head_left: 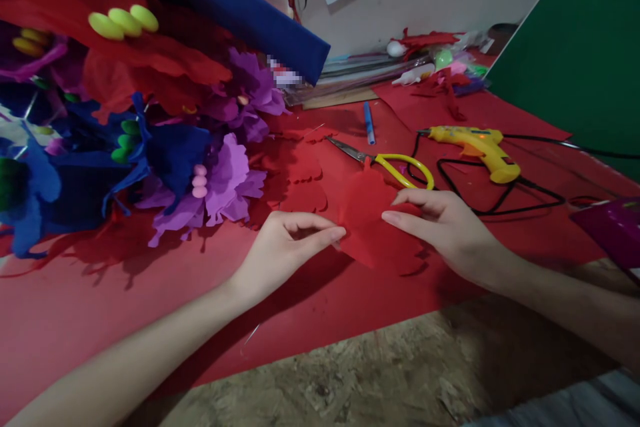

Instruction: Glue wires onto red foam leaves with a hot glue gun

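Left grip (pixel 293 245) is pinching and right grip (pixel 445 230) is clamping opposite sides of a red scalloped cutout (pixel 369 220), narrow end pointing away, toward yellow-handled scissors (pixel 383 159).

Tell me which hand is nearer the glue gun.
Right. The right hand is in front of the glue gun, slightly left; the left hand is much farther left.

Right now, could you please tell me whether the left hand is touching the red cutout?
Touching: the head view shows the left hand pinching the red cutout at its edge, with the thumb tip against it.
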{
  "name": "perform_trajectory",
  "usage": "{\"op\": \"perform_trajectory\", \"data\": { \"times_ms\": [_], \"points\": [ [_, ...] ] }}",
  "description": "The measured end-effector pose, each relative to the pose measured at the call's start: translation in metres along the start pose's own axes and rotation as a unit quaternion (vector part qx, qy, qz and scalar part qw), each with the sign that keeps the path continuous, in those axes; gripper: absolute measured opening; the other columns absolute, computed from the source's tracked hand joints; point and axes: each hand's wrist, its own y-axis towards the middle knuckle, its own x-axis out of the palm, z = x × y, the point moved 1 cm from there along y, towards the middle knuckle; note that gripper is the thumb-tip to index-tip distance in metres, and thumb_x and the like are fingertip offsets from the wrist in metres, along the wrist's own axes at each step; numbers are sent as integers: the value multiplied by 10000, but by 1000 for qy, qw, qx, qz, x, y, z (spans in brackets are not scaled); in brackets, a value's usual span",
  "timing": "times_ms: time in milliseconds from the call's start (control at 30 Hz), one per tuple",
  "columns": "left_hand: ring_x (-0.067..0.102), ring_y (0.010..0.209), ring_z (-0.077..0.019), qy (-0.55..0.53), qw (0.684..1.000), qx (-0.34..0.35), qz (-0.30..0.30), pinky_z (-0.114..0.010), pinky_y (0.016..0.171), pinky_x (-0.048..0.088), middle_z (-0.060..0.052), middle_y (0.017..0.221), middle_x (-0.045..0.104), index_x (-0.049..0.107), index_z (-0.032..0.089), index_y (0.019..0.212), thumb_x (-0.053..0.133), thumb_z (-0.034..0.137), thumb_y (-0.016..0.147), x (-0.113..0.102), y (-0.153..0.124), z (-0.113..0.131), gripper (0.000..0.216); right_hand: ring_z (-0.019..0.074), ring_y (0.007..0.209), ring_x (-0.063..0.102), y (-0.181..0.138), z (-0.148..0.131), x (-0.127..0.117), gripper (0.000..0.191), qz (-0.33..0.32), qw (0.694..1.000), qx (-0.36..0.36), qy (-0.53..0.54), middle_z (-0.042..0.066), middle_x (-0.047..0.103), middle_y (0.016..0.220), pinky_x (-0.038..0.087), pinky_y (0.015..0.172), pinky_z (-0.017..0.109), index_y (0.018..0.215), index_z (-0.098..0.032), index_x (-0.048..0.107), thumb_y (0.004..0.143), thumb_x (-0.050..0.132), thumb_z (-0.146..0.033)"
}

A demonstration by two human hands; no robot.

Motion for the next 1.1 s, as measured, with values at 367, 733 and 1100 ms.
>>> {"op": "perform_trajectory", "data": {
  "times_ms": [367,733,1100],
  "points": [
    [569,560,-99,21,999,-10,25,-197,590,466,24,563,625,633,153,605,616,247,682,1,1,0,122,57,529,457,1,3,6,233,-55,995,61,53,-31,495,589,379,479,175,664,-163,510,658,611,-373],
    [541,583,-81,53,994,-29,-89,-182,582,426,14,653,644,665,144,710,586,205,687,7,-1,-6,102,61,576,505,-2,5,16,201,-137,989,45,1,-7,584,647,412,533,183,719,-149,607,668,584,-341],
    [580,726,-119,32,997,-39,-57,-251,679,466,-8,789,614,513,152,923,616,251,668,-4,9,-11,292,34,345,360,1,2,9,213,-21,999,45,19,-60,443,436,293,328,169,658,-163,566,647,570,-376]
  ]
}}
